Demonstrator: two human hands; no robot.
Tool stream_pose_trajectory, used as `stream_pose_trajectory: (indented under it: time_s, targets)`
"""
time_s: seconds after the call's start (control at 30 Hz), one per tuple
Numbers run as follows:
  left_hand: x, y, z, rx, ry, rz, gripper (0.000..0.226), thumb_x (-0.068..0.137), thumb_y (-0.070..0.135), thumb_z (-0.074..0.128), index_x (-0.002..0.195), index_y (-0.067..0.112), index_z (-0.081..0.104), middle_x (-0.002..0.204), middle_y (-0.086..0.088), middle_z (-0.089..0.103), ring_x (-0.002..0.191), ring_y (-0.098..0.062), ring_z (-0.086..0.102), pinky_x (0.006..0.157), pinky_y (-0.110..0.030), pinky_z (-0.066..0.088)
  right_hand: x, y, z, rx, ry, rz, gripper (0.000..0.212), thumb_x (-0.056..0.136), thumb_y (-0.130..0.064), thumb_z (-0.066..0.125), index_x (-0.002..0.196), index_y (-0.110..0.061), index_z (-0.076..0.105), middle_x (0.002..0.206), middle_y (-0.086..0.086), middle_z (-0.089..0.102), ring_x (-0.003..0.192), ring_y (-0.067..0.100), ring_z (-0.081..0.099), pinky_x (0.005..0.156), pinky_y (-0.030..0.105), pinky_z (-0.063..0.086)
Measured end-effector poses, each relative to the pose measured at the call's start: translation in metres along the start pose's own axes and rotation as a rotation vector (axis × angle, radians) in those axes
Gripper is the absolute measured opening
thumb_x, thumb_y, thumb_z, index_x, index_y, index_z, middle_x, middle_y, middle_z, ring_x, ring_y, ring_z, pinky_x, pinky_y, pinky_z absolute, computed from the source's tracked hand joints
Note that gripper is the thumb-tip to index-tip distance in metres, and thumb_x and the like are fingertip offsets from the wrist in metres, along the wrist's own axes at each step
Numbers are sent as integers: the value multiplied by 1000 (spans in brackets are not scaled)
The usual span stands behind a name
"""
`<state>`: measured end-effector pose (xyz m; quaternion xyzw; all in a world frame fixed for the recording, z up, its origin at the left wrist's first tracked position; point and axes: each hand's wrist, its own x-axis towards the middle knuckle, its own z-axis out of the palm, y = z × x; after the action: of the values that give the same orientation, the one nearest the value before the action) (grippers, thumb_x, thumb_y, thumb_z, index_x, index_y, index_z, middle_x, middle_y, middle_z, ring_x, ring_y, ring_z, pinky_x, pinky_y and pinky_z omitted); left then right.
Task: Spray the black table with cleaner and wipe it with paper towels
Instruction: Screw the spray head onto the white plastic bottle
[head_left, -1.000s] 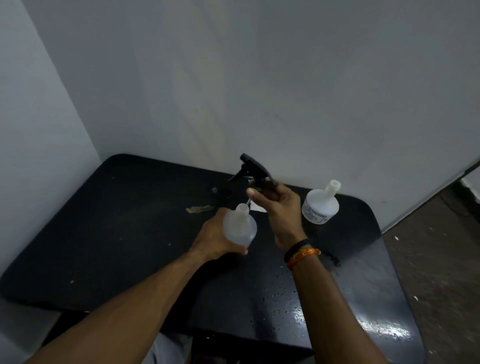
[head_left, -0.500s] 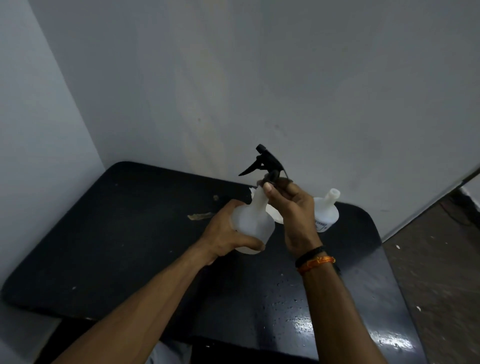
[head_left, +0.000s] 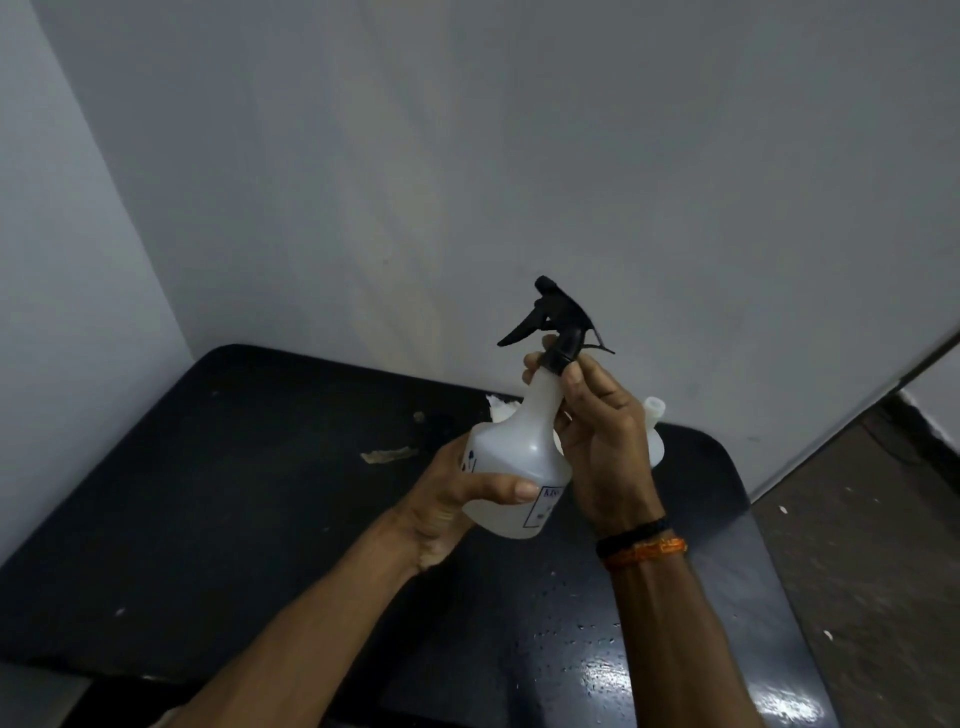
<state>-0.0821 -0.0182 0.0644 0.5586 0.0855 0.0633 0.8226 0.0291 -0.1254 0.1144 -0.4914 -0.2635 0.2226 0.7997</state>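
Head view recorded one black desk (head_left: 218, 499), its near edge and right corner cut off by the frame. Second bottle (head_left: 655, 441), white and uncapped, stood on the far right of the desk, mostly hidden behind the right hand (head_left: 605, 452); only its neck and one shoulder showed. Paper towels (head_left: 500, 408): a single white scrap was visible at the back of the desk, the remainder concealed behind the spray bottle (head_left: 514, 467). Label print on the spray bottle was too small to read. Count: two bottles, one black trigger head (head_left: 558, 325), one tan scrap (head_left: 387, 454) lying on the desk, two bands on the right wrist, one black and one orange (head_left: 644, 548). Water droplets speckled the near right of the desk. Left hand (head_left: 452, 499) gripped the translucent bottle body from the left, thumb laid across its front, held above the desk. Right hand rose upright, its fingers (head_left: 582, 376) curled and pinching the black collar at the bottle neck, beneath the trigger head.
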Motion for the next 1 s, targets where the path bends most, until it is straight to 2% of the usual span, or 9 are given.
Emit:
stream_pose_trajectory:
  time_s: [0.13, 0.23, 0.37, 0.47, 0.63, 0.77, 0.83, 0.9, 1.0]
  targets:
    - [0, 6, 3, -20, -96, -11, 54, 63, 26, 79, 114, 43, 69, 114, 7, 73, 111, -17, 68, 88, -27, 56, 0, -4, -4, -14, -22, 12, 30, 96, -25, 54, 119, -14, 70, 114, 11, 70, 113, 22, 64, 93, 37, 50]
    - [3, 8, 5, -23, -151, -17, 56, 68, 26, 77, 120, 42, 66, 119, 5, 71, 115, -19, 66, 91, -29, 55, 1, -7, -8, 37, -33, 44, 37, 97, -22, 49, 128, -7, 63, 116, 14, 68, 111, 22, 63, 89, 36, 50]
    - [8, 6, 5, -50, -213, -15, 63, 68, 30, 82, 128, 37, 62, 124, -2, 69, 118, -29, 64, 94, -36, 55, 1, -9, -12, 107, -48, 70, 37, 96, -22, 50, 127, -7, 64, 114, 12, 68, 107, 20, 64, 82, 33, 54]
    - [11, 3, 3, -59, -222, -12, 61, 72, 20, 75, 130, 31, 62, 124, -9, 68, 117, -35, 64, 94, -42, 55, 2, -9, -13, 128, -53, 79, 37, 95, -22, 53, 126, -5, 65, 115, 12, 68, 106, 20, 63, 84, 33, 53]
    - [15, 1, 0, -6, -191, 3, 60, 68, 21, 78, 125, 30, 64, 125, -15, 66, 118, -40, 62, 100, -51, 53, 4, -8, -14, 150, -44, 72, 43, 87, -26, 64, 123, -3, 66, 128, 12, 65, 112, 20, 62, 83, 29, 56]
    - [16, 1, 1, 55, -124, 17, 59, 61, 25, 83, 117, 35, 67, 116, -2, 71, 112, -27, 67, 90, -36, 58, 6, -8, -18, 95, -31, 83, 30, 85, -27, 66, 110, -12, 75, 126, 6, 68, 106, 13, 63, 81, 28, 56]
    - [18, 0, 1, 79, -89, 24, 67, 57, 27, 86, 121, 32, 63, 115, 0, 71, 110, -23, 67, 87, -32, 58, 6, -8, -20, 82, -23, 87, 27, 84, -26, 68, 106, -13, 76, 123, 4, 70, 104, 12, 65, 80, 27, 56]
    - [20, -1, 2, 106, -60, 29, 78, 55, 29, 88, 127, 29, 58, 117, 0, 69, 110, -21, 67, 88, -32, 58, 6, -9, -20, 56, -5, 78, 29, 83, -26, 70, 107, -11, 75, 119, 3, 72, 100, 10, 68, 80, 28, 56]
    - [21, -2, 2, 111, -36, 40, 77, 53, 30, 89, 124, 33, 59, 116, 2, 69, 108, -18, 67, 85, -30, 58, 6, -13, -21, -65, 27, 46, 40, 83, -27, 68, 117, -6, 70, 116, 2, 73, 107, 12, 68, 95, 40, 53]
